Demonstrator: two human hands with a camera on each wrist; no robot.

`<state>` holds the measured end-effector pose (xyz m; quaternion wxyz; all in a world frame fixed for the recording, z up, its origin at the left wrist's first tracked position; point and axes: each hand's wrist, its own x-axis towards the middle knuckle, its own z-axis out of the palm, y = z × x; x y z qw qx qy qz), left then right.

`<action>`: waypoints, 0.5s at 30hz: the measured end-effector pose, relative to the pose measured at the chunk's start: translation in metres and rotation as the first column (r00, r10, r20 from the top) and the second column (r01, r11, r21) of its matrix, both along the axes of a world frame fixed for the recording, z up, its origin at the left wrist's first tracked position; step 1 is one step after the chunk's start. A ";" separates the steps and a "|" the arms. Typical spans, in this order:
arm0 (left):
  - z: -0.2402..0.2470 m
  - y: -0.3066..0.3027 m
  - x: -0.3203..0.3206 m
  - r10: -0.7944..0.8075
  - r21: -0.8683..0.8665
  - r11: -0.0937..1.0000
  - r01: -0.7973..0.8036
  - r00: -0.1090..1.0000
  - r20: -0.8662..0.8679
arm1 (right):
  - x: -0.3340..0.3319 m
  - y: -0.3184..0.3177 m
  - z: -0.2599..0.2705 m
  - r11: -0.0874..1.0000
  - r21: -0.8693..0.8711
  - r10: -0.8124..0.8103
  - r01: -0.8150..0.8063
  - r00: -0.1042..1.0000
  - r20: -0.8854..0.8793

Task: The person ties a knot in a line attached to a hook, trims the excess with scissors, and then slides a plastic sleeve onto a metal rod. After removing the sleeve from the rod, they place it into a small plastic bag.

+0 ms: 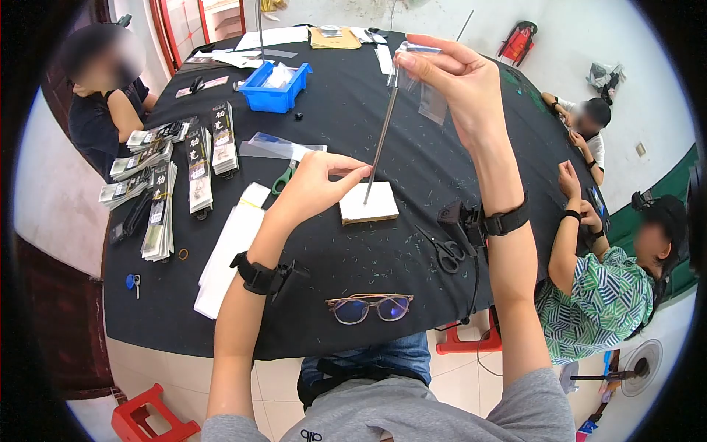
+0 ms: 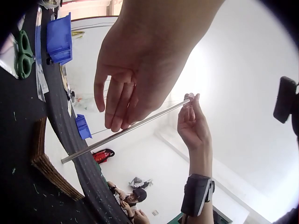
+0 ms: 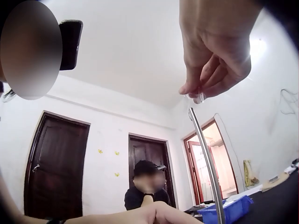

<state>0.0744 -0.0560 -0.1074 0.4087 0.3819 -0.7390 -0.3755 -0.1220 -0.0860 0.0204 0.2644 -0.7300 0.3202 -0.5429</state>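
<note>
Well to the left of the left hand's fingers, bundled packs (image 1: 199, 173) lie in rows, sorted, it seems, so they can be counted easily. Nearer those fingers are banded paper strips (image 1: 230, 254), then green-handled scissors (image 1: 282, 183), just beside the wrist and probably within reach on purpose. The left hand (image 1: 313, 188) brings nearly straight fingers to the lower part of the metal rod (image 1: 382, 132); whether they pinch it or merely touch it, one cannot tell. The rod leans slightly, its foot on the white-topped block (image 1: 381, 202) below the fingertips, which likely serves as a firm base. Folded-out glasses (image 1: 354, 310) rest on the desk (image 1: 294, 324), nearer the person than the fingers. Above, the right hand (image 1: 465, 85) has its fingers closed in a pinch on clear plastic film (image 1: 420, 48) at the rod's top, presumably held high to meet the rod's upper end. Black scissors (image 1: 449, 258) lie below that hand's fingers, beside the forearm.
</note>
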 end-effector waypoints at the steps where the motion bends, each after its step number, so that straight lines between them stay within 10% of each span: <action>1: -0.001 0.000 0.000 0.003 -0.002 1.000 -0.003 1.000 0.006 | 0.000 0.000 -0.001 1.000 0.000 0.000 0.000 1.000 0.000; 15: -0.011 -0.006 0.003 -0.058 0.084 0.994 0.068 0.992 -0.116 | 0.007 0.015 -0.029 0.992 0.064 0.108 -0.107 0.994 -0.016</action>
